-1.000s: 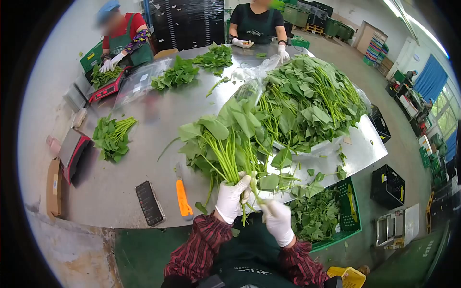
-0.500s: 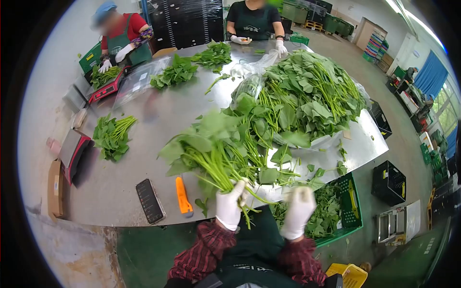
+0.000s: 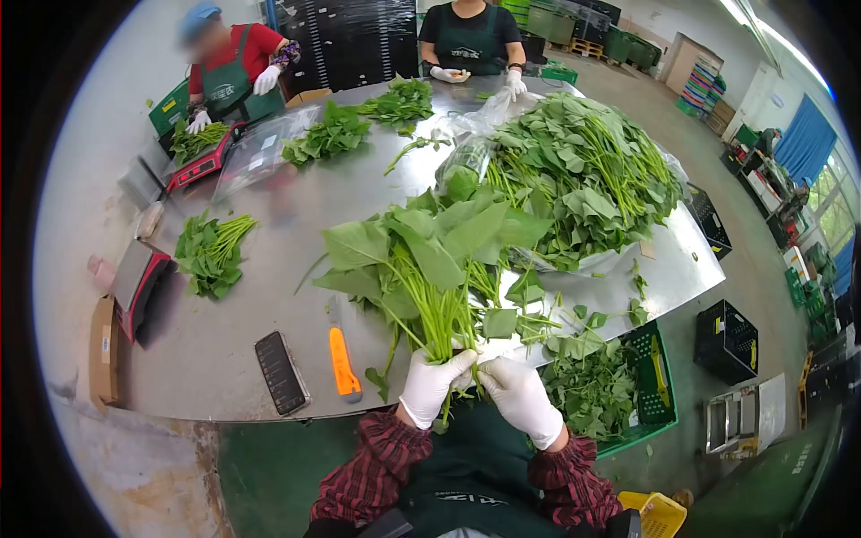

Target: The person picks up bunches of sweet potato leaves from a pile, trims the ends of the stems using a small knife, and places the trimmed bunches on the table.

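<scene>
A bunch of leafy greens (image 3: 438, 309) stands nearly upright over the table's near edge, leaves pointing away from me. My left hand (image 3: 430, 387), in a white glove, is wrapped round its lower stems. Close beside it, my gloved right hand (image 3: 523, 400) pinches at the stem ends, its fingertips almost touching the left hand. To the left lie an orange-handled knife (image 3: 342, 360) and a phone (image 3: 282, 373). Beyond the bunch rises a large heap of greens (image 3: 587, 179) on clear plastic.
The metal table (image 3: 296, 269) carries a small bunch (image 3: 215, 255) and two scales, one a red scale (image 3: 208, 160) with greens. Below the right edge sits a green crate (image 3: 662, 381) of loose leaves. Two people stand across the table, one person (image 3: 235, 76) by the scale.
My right hand has moved left to the stems beside my left hand. The bunch has swung right and more upright. The person at the far left has lifted a hand.
</scene>
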`<state>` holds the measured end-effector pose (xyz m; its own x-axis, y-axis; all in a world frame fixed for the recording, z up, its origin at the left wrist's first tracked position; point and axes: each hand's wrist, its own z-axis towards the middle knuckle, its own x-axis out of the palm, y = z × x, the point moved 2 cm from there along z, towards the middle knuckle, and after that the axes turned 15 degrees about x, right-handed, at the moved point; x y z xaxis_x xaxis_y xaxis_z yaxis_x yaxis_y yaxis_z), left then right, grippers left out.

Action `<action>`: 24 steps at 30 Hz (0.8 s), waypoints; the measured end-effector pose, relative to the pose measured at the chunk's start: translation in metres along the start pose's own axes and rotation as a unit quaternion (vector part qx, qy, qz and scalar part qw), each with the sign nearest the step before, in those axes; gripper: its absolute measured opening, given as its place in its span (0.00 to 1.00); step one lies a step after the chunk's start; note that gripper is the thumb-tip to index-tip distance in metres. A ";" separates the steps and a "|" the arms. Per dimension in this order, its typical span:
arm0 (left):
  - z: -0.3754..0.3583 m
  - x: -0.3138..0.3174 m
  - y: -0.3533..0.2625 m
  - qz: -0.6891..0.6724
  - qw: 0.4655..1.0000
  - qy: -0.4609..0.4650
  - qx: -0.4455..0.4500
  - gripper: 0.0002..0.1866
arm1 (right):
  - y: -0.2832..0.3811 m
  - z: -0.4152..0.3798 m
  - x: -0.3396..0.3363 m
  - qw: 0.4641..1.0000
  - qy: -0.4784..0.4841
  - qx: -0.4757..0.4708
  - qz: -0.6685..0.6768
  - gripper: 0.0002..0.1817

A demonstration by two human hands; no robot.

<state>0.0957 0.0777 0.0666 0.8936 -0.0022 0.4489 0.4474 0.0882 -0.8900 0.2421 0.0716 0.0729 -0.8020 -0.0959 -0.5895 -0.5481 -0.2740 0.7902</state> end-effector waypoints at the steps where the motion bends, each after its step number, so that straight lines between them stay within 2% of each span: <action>1: -0.001 -0.001 -0.001 0.003 1.000 0.001 -0.017 0.05 | 0.002 -0.001 0.001 1.000 0.001 0.009 0.011 0.03; 3: -0.002 -0.005 0.004 0.005 1.000 0.003 -0.017 0.05 | 0.003 -0.001 0.004 1.000 0.002 0.019 0.021 0.03; 5: -0.002 -0.008 0.011 -0.022 0.999 0.025 -0.012 0.09 | -0.001 -0.002 0.000 0.989 -0.122 0.074 0.033 0.04; 6: -0.001 -0.009 0.013 -0.023 0.999 0.026 -0.012 0.09 | -0.005 0.004 -0.001 0.967 -0.095 0.207 0.117 0.07; 7: 0.000 -0.009 0.013 -0.079 0.996 0.049 -0.007 0.09 | -0.004 0.002 -0.011 0.910 -0.032 0.342 0.234 0.10; 9: 0.002 -0.011 0.013 -0.132 0.989 0.070 -0.001 0.10 | -0.009 -0.003 -0.020 0.898 0.121 0.316 0.280 0.13; 10: 0.002 -0.011 0.013 -0.155 0.984 0.083 -0.001 0.11 | -0.007 -0.005 -0.019 0.899 0.120 0.316 0.280 0.13; 12: 0.003 -0.010 0.013 -0.178 0.979 0.098 0.000 0.12 | 0.001 -0.010 -0.009 0.835 0.229 0.278 0.416 0.15; 13: 0.001 -0.011 0.014 -0.173 0.981 0.080 -0.026 0.13 | 0.003 -0.012 -0.006 0.803 0.248 0.291 0.456 0.15; 14: 0.000 -0.011 0.015 -0.167 0.983 0.062 -0.052 0.14 | 0.002 -0.012 -0.002 0.812 0.227 0.292 0.452 0.14; 16: 0.001 -0.011 0.011 -0.173 0.981 0.073 -0.048 0.17 | 0.003 -0.012 0.004 0.821 0.207 0.288 0.447 0.12; 18: 0.001 -0.011 0.006 -0.174 0.979 0.094 -0.043 0.23 | 0.006 -0.011 0.005 0.882 0.126 0.274 0.363 0.07; 19: 0.001 -0.012 0.008 -0.173 0.980 0.095 -0.040 0.23 | 0.006 -0.011 0.007 0.883 0.126 0.270 0.363 0.07; 20: 0.001 -0.014 0.013 -0.158 0.983 0.086 -0.032 0.22 | 0.008 -0.011 0.005 0.946 0.070 0.211 0.235 0.06; 21: 0.002 -0.014 0.014 -0.143 0.986 0.078 -0.024 0.21 | 0.011 -0.010 0.004 0.984 0.010 0.146 0.099 0.05; 22: 0.001 -0.010 0.012 -0.136 0.989 0.056 -0.033 0.15 | 0.016 -0.010 0.003 0.989 -0.012 0.120 0.089 0.05; 23: 0.002 -0.010 0.014 -0.138 0.988 0.058 -0.032 0.15 | 0.013 -0.010 0.004 0.989 -0.014 0.119 0.087 0.05; 24: 0.002 -0.013 0.018 -0.134 0.988 0.065 -0.028 0.13 | 0.010 -0.011 0.007 0.995 -0.012 0.073 0.064 0.05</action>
<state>0.0924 0.0810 0.0451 0.7387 -0.1470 0.6578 0.6662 0.0114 -0.7457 0.2342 0.0582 0.0749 -0.8722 -0.0976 -0.4794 -0.4679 -0.1194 0.8757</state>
